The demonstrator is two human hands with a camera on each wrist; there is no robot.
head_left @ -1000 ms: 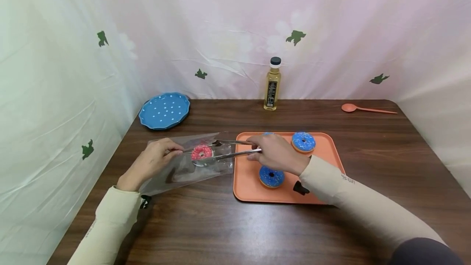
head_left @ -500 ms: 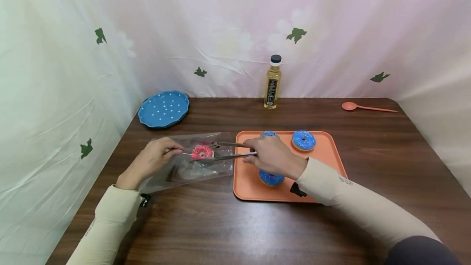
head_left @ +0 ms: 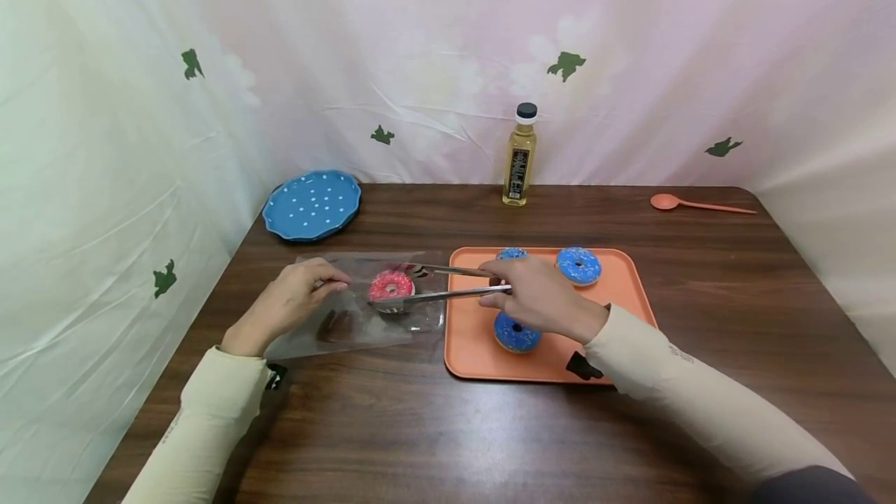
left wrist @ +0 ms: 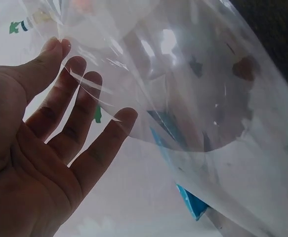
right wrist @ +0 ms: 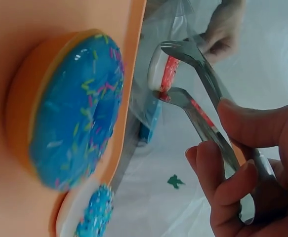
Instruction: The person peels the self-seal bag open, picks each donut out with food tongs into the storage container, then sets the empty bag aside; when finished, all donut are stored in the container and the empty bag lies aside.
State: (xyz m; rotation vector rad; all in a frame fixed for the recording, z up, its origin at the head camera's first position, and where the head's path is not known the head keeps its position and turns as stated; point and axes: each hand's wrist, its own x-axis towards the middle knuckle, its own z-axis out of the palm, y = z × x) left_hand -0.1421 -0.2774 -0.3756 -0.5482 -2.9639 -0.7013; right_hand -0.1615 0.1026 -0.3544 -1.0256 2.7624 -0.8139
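Observation:
My left hand pinches the edge of a clear plastic bag between thumb and index finger; in the left wrist view the other fingers are spread along the film. Metal tongs are gripped in my right hand, over the orange tray. Their tips lie either side of a donut with pink icing and sprinkles, which shows through the bag's film. The right wrist view has the pink donut on edge between the tips of the tongs.
Blue-iced donuts lie on the tray, one just below my right hand and another partly hidden behind it. A blue dotted plate is at the back left, an oil bottle at the back, and an orange spoon at the back right.
My right hand and the tongs went slightly left, then back to the right. The pink donut sits slightly further right than before. My left hand keeps its pinch on the bag.

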